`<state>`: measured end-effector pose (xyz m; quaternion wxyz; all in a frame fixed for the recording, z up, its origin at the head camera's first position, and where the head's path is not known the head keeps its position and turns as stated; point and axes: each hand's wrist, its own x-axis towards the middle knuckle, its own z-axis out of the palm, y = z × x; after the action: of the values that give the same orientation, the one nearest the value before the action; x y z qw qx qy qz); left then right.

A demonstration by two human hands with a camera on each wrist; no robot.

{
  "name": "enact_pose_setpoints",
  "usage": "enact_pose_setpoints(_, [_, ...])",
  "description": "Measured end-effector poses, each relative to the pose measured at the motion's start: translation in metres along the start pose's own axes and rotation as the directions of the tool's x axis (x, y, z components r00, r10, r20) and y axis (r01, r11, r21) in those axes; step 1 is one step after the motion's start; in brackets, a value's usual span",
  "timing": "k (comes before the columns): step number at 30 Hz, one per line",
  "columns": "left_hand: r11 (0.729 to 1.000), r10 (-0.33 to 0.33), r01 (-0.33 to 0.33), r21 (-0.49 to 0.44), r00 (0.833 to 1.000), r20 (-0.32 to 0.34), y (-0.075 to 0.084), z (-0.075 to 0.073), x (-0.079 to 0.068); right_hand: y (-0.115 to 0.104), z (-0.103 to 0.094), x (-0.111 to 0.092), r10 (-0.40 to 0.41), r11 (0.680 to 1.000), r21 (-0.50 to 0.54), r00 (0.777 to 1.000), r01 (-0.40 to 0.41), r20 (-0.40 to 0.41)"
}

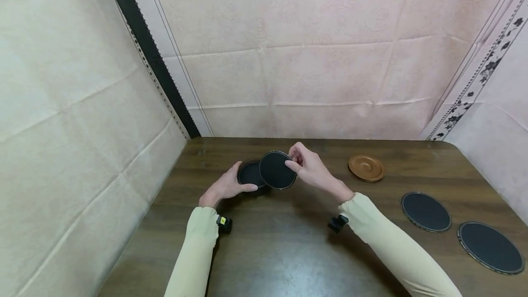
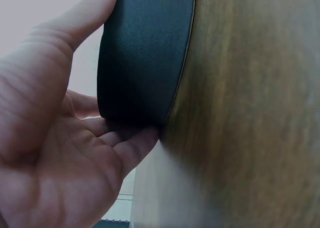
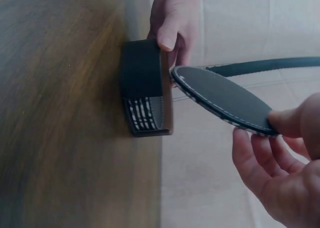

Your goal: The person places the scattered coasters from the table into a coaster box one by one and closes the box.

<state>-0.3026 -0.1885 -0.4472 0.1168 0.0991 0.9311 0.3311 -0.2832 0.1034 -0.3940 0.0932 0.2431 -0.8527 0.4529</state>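
Observation:
A round black coaster (image 1: 275, 172) with pale edge stitching is pinched at its right edge between the thumb and fingers of my right hand (image 1: 312, 169). It is tilted, and its far edge overlaps the rim of a round black coaster holder (image 3: 142, 67) in the head view. My left hand (image 1: 226, 185) grips that holder from the left, thumb and fingers spread around its curved wall (image 2: 142, 58). Through a cutout in the holder's side, several stacked coasters (image 3: 141, 114) show their light edges. The holder sits on the wooden table.
A round brown wooden lid (image 1: 366, 168) lies right of my right hand. Two more black coasters lie flat further right, one coaster (image 1: 426, 211) nearer the lid, the other coaster (image 1: 491, 248) near the table's right edge. Pale cloth (image 1: 321, 58) hangs behind the table (image 1: 280, 251).

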Motion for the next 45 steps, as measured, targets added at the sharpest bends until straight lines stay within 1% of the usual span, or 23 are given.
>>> enact_pose_setpoints(5, [1.000, 0.014, -0.014, -0.028, 1.000, 0.001, 0.000, 0.002, 0.003, 0.008, 0.013, 0.011, 0.117, 0.989, 0.101, 0.992, -0.111, -0.050])
enact_pose_setpoints(9, [0.998, 0.025, -0.025, -0.051, 1.000, -0.002, -0.001, 0.002, 0.004, 0.012, 0.024, 0.020, 0.175, 0.972, 0.173, 0.982, -0.160, -0.073])
enact_pose_setpoints(13, [0.998, 0.031, -0.031, -0.063, 0.999, -0.010, -0.001, 0.001, 0.003, 0.013, 0.036, 0.027, 0.211, 0.956, 0.227, 0.974, -0.187, -0.086])
enact_pose_setpoints(22, [0.997, 0.047, -0.048, -0.063, 0.999, -0.020, -0.001, 0.000, 0.003, 0.016, 0.060, 0.035, 0.258, 0.928, 0.298, 0.962, -0.223, -0.084])
enact_pose_setpoints(28, [0.997, 0.045, -0.047, -0.068, 0.999, -0.019, 0.000, -0.001, 0.002, 0.022, 0.073, 0.035, 0.286, 0.918, 0.304, 0.956, -0.254, -0.065])
enact_pose_setpoints(35, [0.997, 0.039, -0.039, -0.059, 0.999, -0.012, -0.002, 0.001, 0.004, 0.027, 0.076, 0.035, 0.306, 0.912, 0.297, 0.951, -0.282, -0.039])
enact_pose_setpoints(39, [0.998, 0.021, -0.021, -0.059, 1.000, -0.009, -0.002, 0.000, 0.003, 0.026, 0.076, 0.034, 0.311, 0.922, 0.241, 0.950, -0.302, 0.000])
enact_pose_setpoints(45, [0.998, 0.038, -0.038, -0.043, 0.999, -0.011, -0.003, 0.001, 0.004, 0.027, 0.078, 0.032, 0.302, 0.939, 0.153, 0.951, -0.308, 0.061])
